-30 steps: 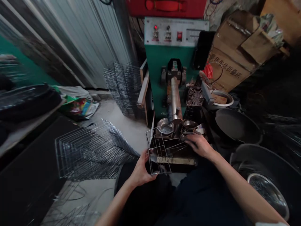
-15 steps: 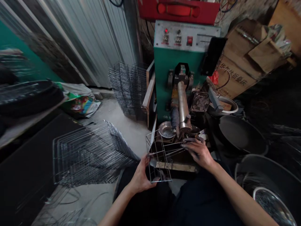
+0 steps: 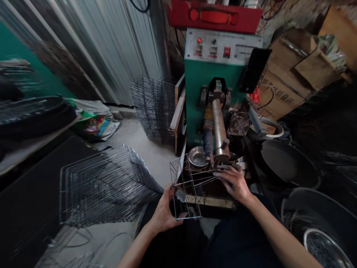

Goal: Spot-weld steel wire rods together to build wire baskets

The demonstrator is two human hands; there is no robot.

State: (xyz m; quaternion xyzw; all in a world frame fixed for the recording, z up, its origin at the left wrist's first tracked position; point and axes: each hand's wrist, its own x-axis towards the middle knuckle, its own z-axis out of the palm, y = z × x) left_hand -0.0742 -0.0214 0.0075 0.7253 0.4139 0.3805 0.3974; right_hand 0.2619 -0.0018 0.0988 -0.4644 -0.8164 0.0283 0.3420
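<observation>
Two bare hands on one rectangular bright steel-wire frame: left hand with fingers wrapped around the frame's side, right hand with fingers curled over its cross wires. Keep both grips firm, wires square; stacked grey wire racks just left of the left fingers.

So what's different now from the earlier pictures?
The left hand and right hand moved the wire frame a little to the left, away from the green machine. Neither hand let go. The machine and the stacked wire racks stayed where they were.
</observation>
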